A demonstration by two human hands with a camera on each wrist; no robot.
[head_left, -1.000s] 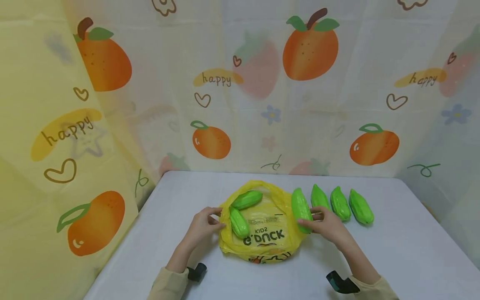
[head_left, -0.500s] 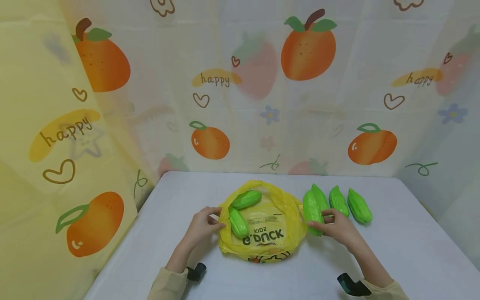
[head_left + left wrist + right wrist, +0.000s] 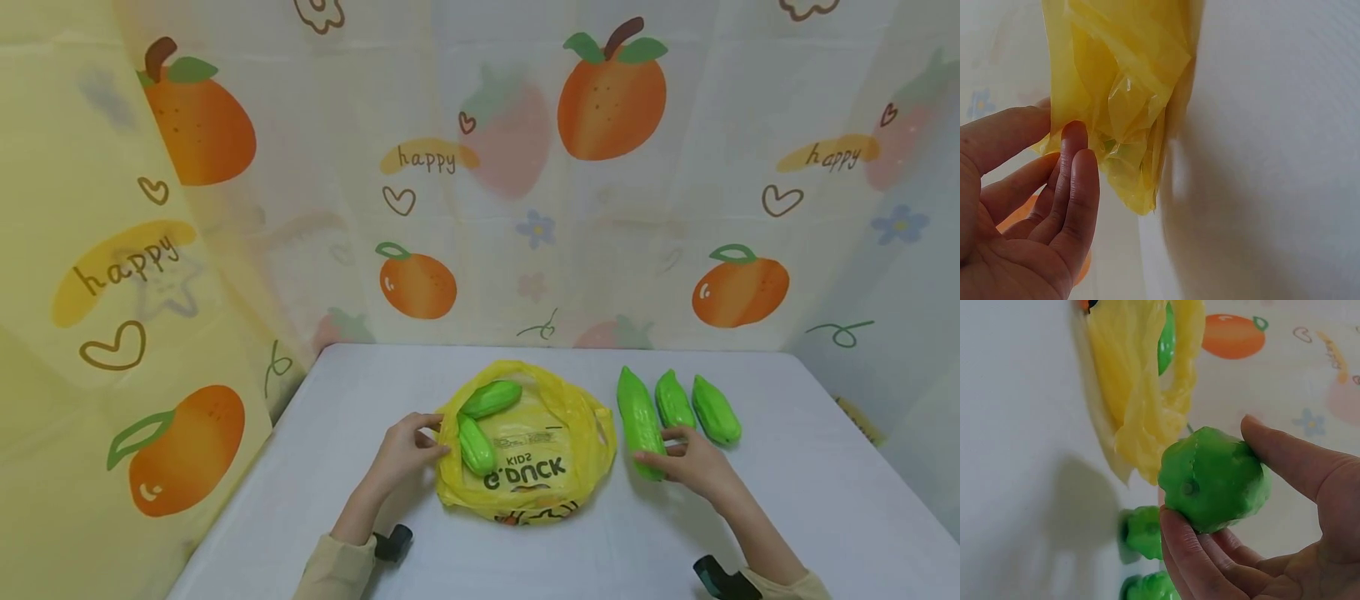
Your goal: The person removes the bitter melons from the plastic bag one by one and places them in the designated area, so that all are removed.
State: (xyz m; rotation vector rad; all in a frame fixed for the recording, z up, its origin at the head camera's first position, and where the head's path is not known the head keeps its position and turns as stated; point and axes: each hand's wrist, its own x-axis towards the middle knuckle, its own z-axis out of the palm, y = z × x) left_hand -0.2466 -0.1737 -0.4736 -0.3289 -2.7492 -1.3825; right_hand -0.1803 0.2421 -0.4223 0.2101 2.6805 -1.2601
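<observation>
A yellow plastic bag [image 3: 592, 467] lies with its mouth wide on the white table, and two green bitter melons [image 3: 477, 446] are inside at its left. My left hand [image 3: 408, 450] pinches the bag's left rim between thumb and fingers; the left wrist view shows the thin plastic [image 3: 1116, 69] at the fingertips. To the right of the bag, my right hand [image 3: 697, 462] grips the lower end of another ridged green bitter melon [image 3: 640, 425]. In the right wrist view this bitter melon [image 3: 1216, 481] is seen end-on, clear of the table, between thumb and fingers.
Two more bitter melons [image 3: 675, 400] [image 3: 716, 410] lie side by side at the back right; one more may be hidden behind the held one. A fruit-printed curtain [image 3: 480, 250] stands behind the table [image 3: 375, 375]. The table's right edge is beyond the bitter melons.
My right hand has moved right with the bitter melon, from the bag's right rim to a spot beside the row of others. My left hand stays at the bag's rim.
</observation>
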